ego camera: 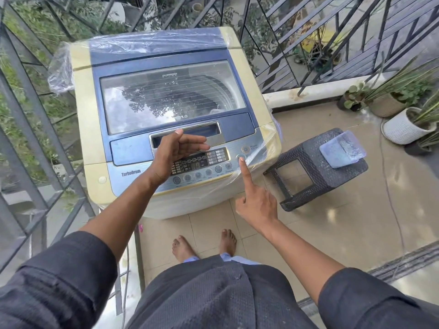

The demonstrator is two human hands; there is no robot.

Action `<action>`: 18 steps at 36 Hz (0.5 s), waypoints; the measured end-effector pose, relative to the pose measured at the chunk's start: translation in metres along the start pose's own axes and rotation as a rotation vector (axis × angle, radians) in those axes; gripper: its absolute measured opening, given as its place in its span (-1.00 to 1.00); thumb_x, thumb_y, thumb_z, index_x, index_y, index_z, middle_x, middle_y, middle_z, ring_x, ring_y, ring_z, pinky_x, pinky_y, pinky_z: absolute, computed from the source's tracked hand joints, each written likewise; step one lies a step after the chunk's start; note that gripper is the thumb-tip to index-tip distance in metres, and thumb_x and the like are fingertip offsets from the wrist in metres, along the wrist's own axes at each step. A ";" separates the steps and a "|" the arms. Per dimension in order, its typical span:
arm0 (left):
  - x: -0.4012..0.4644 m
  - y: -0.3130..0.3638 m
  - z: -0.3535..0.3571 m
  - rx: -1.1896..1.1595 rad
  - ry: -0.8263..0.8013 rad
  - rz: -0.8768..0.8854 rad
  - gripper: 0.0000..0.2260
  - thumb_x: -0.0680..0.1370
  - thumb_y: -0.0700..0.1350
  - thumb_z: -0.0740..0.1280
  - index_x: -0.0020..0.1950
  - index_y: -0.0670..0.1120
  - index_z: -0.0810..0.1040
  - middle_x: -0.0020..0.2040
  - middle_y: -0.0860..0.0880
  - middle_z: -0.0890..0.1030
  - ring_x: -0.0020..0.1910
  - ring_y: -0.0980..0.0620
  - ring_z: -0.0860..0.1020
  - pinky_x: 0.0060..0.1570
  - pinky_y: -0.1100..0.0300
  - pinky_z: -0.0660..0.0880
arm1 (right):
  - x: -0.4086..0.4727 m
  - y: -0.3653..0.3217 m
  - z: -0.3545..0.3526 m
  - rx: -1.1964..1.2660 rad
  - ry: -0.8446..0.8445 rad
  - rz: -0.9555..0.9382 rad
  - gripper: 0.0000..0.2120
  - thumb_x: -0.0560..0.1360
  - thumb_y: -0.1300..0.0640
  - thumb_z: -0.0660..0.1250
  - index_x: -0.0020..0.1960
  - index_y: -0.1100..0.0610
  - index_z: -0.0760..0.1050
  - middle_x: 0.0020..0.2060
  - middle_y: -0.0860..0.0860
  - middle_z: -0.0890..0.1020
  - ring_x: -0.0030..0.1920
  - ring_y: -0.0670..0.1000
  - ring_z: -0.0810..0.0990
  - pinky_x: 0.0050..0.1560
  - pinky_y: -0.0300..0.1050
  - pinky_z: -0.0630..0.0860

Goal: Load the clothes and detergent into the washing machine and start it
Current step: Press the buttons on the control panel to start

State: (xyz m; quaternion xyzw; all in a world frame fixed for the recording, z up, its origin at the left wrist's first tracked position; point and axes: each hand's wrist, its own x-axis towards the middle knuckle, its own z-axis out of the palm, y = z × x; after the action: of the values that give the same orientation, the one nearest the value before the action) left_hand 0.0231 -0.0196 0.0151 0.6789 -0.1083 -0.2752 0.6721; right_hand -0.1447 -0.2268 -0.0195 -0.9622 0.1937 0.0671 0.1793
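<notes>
The right hand (pixel 257 205) points its straight index finger onto the round start button (pixel 240 158) on the blue control panel (pixel 202 166), other fingers curled, holding nothing; the left hand (pixel 174 154) hovers loosely open, empty, above the panel, just left of that fingertip; beyond both hands lies the closed glass lid (pixel 171 96) of the cream-and-blue top-loading washing machine (pixel 90 129); right of the pointing hand stands a dark woven plastic stool (pixel 316 172) bearing a translucent blue container (pixel 342 148).
</notes>
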 end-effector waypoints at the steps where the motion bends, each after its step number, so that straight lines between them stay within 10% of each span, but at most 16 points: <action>1: 0.000 0.000 0.000 -0.001 0.003 0.001 -0.35 0.68 0.17 -0.04 0.31 -0.23 0.66 0.19 -0.22 0.74 0.29 -0.15 0.68 0.35 0.05 0.52 | 0.000 0.000 0.000 -0.001 0.000 -0.002 0.16 0.36 0.21 0.36 0.65 -0.32 -0.31 -0.46 0.00 0.44 -0.48 0.14 0.40 -0.36 -0.07 0.36; 18: -0.006 0.000 0.010 -0.044 0.022 0.030 -0.35 0.68 0.15 -0.04 0.32 -0.27 0.64 0.16 -0.21 0.75 0.26 -0.12 0.70 0.25 0.25 0.56 | 0.001 -0.008 -0.011 -0.051 0.014 -0.021 0.02 0.45 0.10 0.31 0.66 -0.29 -0.27 -0.41 -0.02 0.49 -0.42 0.12 0.47 -0.35 -0.05 0.44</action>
State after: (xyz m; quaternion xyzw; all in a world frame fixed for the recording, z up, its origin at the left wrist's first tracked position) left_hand 0.0129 -0.0249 0.0172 0.6651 -0.1047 -0.2599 0.6922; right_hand -0.1398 -0.2242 -0.0069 -0.9689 0.1830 0.0633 0.1541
